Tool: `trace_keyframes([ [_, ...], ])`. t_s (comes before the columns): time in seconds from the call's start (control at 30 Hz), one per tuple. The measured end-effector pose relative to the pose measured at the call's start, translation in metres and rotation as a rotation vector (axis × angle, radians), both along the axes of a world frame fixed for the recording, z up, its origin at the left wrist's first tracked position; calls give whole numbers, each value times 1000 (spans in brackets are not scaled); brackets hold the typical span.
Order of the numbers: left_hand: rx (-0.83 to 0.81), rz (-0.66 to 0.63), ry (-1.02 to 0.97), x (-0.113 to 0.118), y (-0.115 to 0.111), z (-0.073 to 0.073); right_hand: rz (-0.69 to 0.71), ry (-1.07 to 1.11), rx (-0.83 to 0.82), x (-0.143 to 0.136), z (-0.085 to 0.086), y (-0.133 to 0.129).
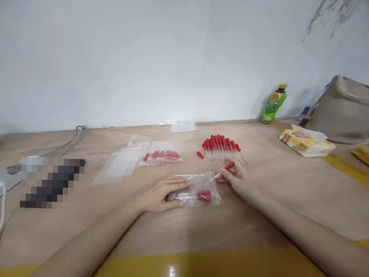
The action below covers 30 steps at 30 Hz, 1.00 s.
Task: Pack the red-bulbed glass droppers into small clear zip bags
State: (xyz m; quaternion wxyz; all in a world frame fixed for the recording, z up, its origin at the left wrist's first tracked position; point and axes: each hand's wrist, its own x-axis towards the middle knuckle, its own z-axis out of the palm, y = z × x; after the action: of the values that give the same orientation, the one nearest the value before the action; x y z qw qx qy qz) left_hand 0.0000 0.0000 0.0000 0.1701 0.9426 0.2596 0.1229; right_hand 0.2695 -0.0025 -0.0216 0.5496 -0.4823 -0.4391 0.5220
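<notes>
Bottle label [273,103] unreadable; right fingers [229,176] hold 1 dropper [229,166].

Red-ended dropper [228,166] in right grip [238,180] at clear bag [198,180]

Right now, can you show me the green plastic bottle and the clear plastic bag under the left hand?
Green plastic bottle [273,105], head view: its middle.
Clear plastic bag [198,182], head view: its upper middle.
</notes>
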Motion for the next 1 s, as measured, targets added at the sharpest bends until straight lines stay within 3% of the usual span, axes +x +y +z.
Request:
trace_keyframes([
  [0.13, 2, 8, -4, -2, -2, 1, 101, -129, 0, 9, 8, -6],
  [0.23, 0, -3, -14, -2, -2, 1, 76, -185, 23, 18, 7, -3],
  [0.37, 0, -10, -26, -2, -2, 1, 82, -47, -17, 20, 3, -1],
  [0.57, -5, -11, -34, -2, -2, 1, 258, 78, -129, 16, 6, -8],
  [0.83, -5, -5, -42, -1, -2, 1, 392, -360, 54, 19, 8, -8],
  [1.0, -1, -1, -35, -1, -2, 1, 268, -638, 197, 5, 4, -9],
])
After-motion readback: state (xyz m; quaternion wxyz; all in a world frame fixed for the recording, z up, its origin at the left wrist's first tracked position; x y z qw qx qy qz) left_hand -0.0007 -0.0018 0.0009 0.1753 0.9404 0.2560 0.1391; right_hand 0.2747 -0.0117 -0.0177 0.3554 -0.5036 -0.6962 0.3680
